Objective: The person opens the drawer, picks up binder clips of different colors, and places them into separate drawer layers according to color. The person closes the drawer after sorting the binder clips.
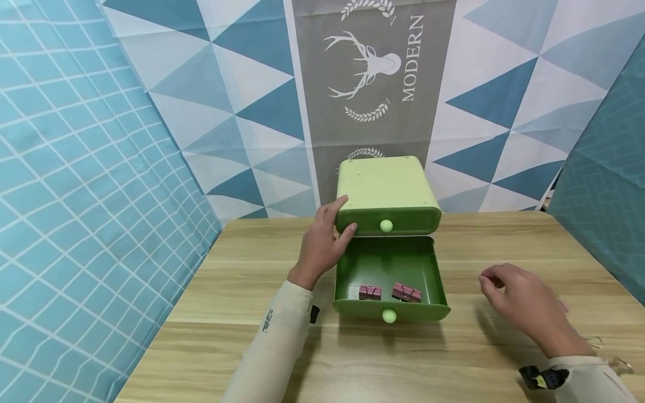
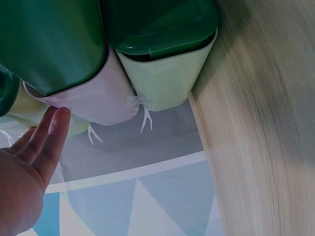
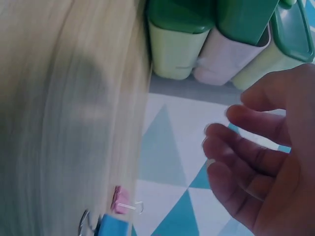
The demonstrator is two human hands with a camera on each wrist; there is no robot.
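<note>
A: A fabric backdrop [image 1: 373, 106] printed with blue triangles, a deer's head and the word MODERN hangs behind a wood-grain table [image 1: 242, 313]; a blue grid-patterned cloth [image 1: 85, 184] flanks the left side.

B: And on the table?

A: A three-tier drawer unit [image 1: 388, 184], light green on top, its middle drawer [image 1: 393, 263] pulled out. Inside, near the front wall, lie a pink binder clip [image 1: 370, 293] and, just to its right, a tilted pink binder clip [image 1: 406, 292].

B: The hands?

A: The left hand [image 1: 322, 240] rests against the top tier's left front corner, thumb on the front, fingers extended along the shell, not clenched. The right hand [image 1: 526, 305], fingers loosely bent and grasping nothing, hovers above the table, right of the drawer.

B: Anything in the way?

A: From the head view, the right hand and wrist partly hide loose clips; the right wrist view shows a third pink binder clip [image 3: 119, 200] beside a blue binder clip [image 3: 112, 226]. The extended drawer screens the bottom tier.
</note>
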